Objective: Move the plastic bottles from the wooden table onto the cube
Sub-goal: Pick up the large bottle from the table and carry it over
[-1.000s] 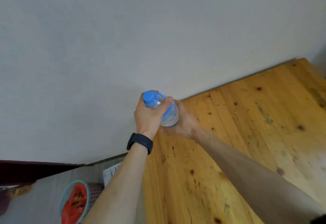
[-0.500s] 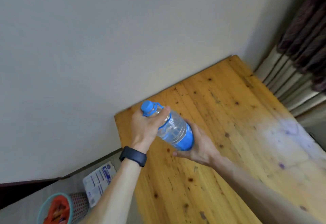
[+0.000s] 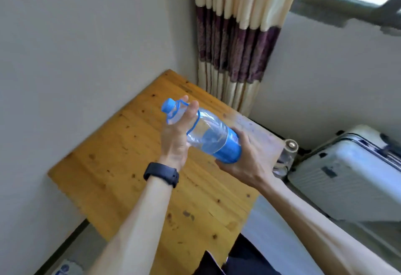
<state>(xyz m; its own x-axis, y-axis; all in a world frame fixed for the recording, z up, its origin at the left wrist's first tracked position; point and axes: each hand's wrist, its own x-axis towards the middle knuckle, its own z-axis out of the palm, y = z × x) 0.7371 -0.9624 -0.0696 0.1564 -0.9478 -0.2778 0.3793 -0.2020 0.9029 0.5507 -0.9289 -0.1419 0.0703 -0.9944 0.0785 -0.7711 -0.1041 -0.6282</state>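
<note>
Wooden table (image 3: 121,166) runs diagonally from frame centre to the bottom edge. Its far corner tucks against the wall and the striped curtain (image 3: 234,42). The left edge hangs over a floor strip at lower left; the right edge meets pale floor, with a white suitcase (image 3: 351,177) beyond at right. There is open air above the boards between wall and suitcase.

A small clear object (image 3: 289,151) off the table's right corner is too blurred to identify. The bottle's base is hidden in the palm.

Plastic bottle (image 3: 208,136) is held aloft over the table, tilted, with its blue cap toward upper left. The left hand (image 3: 175,138), with a black wristband (image 3: 161,174), wraps the neck, thumb across the shoulder. The right hand (image 3: 243,166) cups the blue-labelled base, fingers curled round it.
</note>
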